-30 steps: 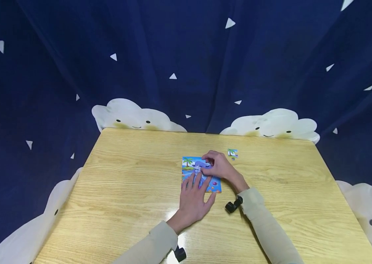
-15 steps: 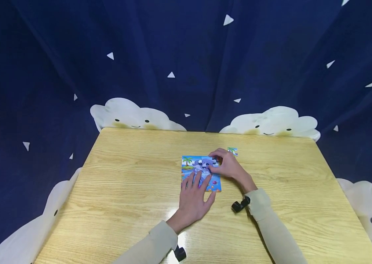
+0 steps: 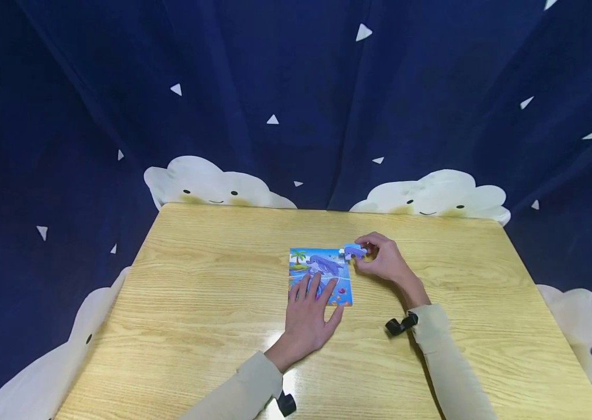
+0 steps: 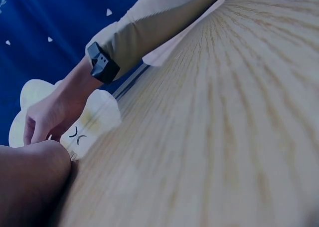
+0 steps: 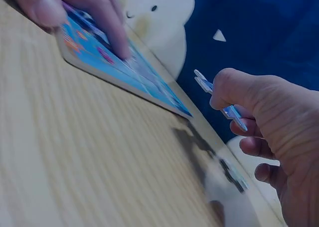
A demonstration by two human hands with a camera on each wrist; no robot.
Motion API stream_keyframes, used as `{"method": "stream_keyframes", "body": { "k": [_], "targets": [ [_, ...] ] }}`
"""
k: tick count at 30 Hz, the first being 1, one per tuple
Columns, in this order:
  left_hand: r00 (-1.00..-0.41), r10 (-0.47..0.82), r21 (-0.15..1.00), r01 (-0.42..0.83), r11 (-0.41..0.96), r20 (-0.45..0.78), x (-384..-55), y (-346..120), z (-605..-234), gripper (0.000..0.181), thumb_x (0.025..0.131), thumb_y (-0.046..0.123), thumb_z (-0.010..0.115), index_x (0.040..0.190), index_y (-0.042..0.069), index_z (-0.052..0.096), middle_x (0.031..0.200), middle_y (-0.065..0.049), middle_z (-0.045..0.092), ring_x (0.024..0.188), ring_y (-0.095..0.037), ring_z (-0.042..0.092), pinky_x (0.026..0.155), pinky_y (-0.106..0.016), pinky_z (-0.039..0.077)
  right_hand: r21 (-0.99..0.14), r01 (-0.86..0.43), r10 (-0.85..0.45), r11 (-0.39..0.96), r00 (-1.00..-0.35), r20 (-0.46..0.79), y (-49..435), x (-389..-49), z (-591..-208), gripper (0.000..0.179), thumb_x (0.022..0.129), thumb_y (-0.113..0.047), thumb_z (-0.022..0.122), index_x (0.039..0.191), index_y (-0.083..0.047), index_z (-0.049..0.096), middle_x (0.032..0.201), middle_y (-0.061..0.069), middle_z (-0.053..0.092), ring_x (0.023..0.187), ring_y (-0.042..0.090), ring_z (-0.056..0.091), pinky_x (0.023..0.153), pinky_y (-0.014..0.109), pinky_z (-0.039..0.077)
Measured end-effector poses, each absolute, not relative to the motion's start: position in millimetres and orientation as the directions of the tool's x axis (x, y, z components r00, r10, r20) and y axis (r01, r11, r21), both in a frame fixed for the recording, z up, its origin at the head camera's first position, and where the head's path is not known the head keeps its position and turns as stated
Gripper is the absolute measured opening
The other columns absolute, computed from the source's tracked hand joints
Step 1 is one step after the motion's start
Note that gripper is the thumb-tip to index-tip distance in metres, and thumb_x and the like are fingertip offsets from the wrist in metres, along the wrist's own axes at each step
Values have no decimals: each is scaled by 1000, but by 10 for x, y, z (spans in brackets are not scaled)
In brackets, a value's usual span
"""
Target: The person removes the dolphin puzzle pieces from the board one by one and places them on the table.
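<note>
A square jigsaw puzzle [image 3: 334,296] with a dolphin, palm tree and blue sea lies mid-table. My left hand [image 3: 309,322] rests on its lower part, fingers spread and straight, covering some of the picture. Just off the puzzle's upper right corner, my right hand [image 3: 384,258] pinches a dolphin jigsaw piece [image 3: 351,251] between thumb and fingers. In the right wrist view the held piece [image 5: 229,112] is tilted and raised over the table. Another small jigsaw piece [image 5: 232,175] lies on the table beyond the puzzle; the right hand hides it in the head view.
The wooden table [image 3: 212,268] has its far edge against a dark blue curtain [image 3: 296,87] with white triangles and smiling clouds. Black wrist cameras sit at both sleeves, the right one [image 3: 401,324] hanging over the table.
My right hand has moved right, carrying the dolphin piece from above the puzzle to beyond its upper right corner. The dolphin picture beneath is now uncovered. My left hand stays in place.
</note>
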State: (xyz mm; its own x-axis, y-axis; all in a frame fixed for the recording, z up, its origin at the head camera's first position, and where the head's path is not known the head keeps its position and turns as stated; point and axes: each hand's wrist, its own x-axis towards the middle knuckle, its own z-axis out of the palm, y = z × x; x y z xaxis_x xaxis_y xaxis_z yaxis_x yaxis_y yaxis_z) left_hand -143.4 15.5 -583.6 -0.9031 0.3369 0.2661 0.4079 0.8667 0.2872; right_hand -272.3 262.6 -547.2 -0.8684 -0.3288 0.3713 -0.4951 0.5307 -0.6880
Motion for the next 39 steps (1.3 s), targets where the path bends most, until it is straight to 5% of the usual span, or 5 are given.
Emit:
{"method": "stream_keyframes", "body": {
  "k": [11,21,39],
  "targets": [
    [-912,337,301,398,867,235,-1413,149,-5786,63,105,60,40,161,31,42,164,-11,40,156,-36,27,120,-57,24,-668,-435,-210,604,-895,393,3069,-2746,-5464,36,74,-1,87,109,-3,76,92,10,69,78,23,58,65,21,45],
    [-905,339,279,406,870,258,-1420,151,-5807,63,104,60,41,159,30,44,163,-11,40,155,-34,27,120,-57,24,-731,-286,-117,619,-955,274,3456,-2807,-5550,39,76,0,84,114,-1,76,93,18,67,81,27,57,66,18,44],
    [-910,331,301,397,867,248,-1419,164,-5816,62,105,60,41,159,31,45,162,-10,41,155,-35,27,120,-56,23,-757,-221,-86,615,-973,215,3673,-2909,-5661,35,80,-3,82,115,1,76,103,20,65,86,26,52,72,18,40]
  ]
}}
